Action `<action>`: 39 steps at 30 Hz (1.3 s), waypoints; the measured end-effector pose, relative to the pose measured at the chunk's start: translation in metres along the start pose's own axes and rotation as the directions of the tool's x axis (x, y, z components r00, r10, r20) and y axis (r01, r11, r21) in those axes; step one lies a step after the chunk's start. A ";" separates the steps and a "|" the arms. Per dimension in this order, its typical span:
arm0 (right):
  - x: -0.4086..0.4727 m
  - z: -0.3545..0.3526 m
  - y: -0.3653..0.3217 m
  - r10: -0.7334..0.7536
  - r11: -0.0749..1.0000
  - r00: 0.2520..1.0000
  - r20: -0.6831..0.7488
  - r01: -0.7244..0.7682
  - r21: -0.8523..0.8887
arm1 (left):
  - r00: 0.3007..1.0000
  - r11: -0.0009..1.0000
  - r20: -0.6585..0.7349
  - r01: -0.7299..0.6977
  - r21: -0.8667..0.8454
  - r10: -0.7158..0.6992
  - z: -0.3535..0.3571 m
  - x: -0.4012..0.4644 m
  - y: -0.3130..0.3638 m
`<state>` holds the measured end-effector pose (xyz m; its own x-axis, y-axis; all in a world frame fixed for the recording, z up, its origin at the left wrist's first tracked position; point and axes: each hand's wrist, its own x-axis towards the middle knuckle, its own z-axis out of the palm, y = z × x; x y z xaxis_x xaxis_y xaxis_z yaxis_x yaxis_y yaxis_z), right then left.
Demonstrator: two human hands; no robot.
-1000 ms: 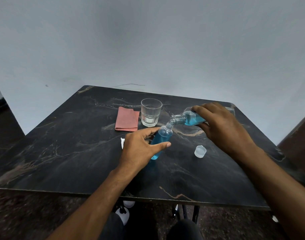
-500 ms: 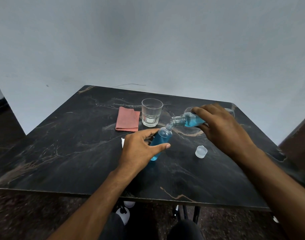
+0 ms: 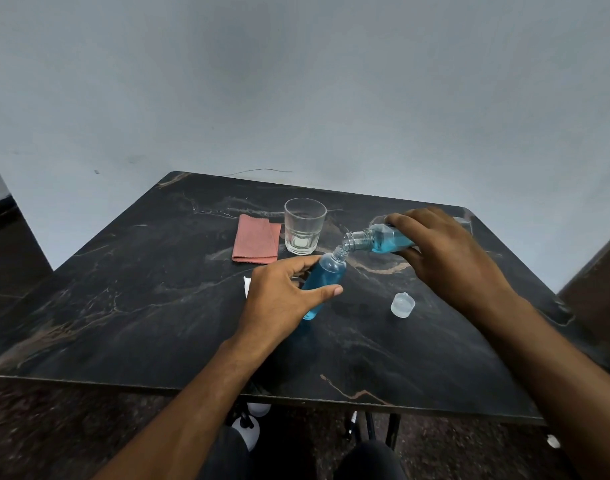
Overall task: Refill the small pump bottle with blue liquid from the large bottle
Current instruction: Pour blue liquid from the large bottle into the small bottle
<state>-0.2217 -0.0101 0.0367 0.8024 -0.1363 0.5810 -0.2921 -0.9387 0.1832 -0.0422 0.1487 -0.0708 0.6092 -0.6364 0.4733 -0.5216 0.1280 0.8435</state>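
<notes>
Small pump bottle [image 3: 323,282], uncapped and filled with blue liquid up to about its shoulder, is held on the dark tabletop [image 3: 140,306] with its long axis leaning, the base toward the person and the open neck tipped away and to the right. It is clamped by the left hand [image 3: 279,299]: the thumb is laid across its front, the index finger is stretched behind its upper part, and the remaining fingers are hidden behind it. Just above and to the right of that thumb, the bottle's neck meets the mouth of the large bottle [image 3: 379,239], which is held almost level, its long axis running from the right hand [image 3: 448,258] leftward to the small bottle's opening. The right hand's fingers are wrapped over the large bottle's body and closed on it; blue liquid is pooled along its lower side. The two mouths appear to touch or nearly touch, though whether a stream is passing cannot be told. The coming move is judged to turn on this mouth-to-mouth alignment: any further tilt must be given by the right hand, while the neck is kept under the spout by the left. Below the right hand a clear cap [image 3: 402,304] lies apart on the table; beyond the left fingers stand a glass tumbler [image 3: 305,226] and a folded pink cloth [image 3: 256,239].
</notes>
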 end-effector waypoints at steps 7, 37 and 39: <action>-0.003 0.002 -0.002 0.048 0.998 0.999 -0.001 -0.048 0.037 | 1.000 1.000 -0.001 0.016 0.013 -0.016 0.001 -0.001 0.005; -0.008 0.010 -0.019 0.254 0.932 0.966 -0.048 -0.232 0.277 | 0.993 0.989 -0.060 0.093 -0.115 -0.101 -0.003 -0.001 0.018; -0.009 0.011 -0.019 0.308 0.908 0.950 -0.057 -0.276 0.314 | 0.992 0.987 -0.062 0.102 -0.122 -0.110 -0.005 -0.001 0.016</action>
<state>-0.2181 0.0051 0.0191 0.6428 -0.4004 0.6531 -0.3228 -0.9147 -0.2431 -0.0486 0.1555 -0.0566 0.6989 -0.5980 0.3924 -0.3801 0.1541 0.9120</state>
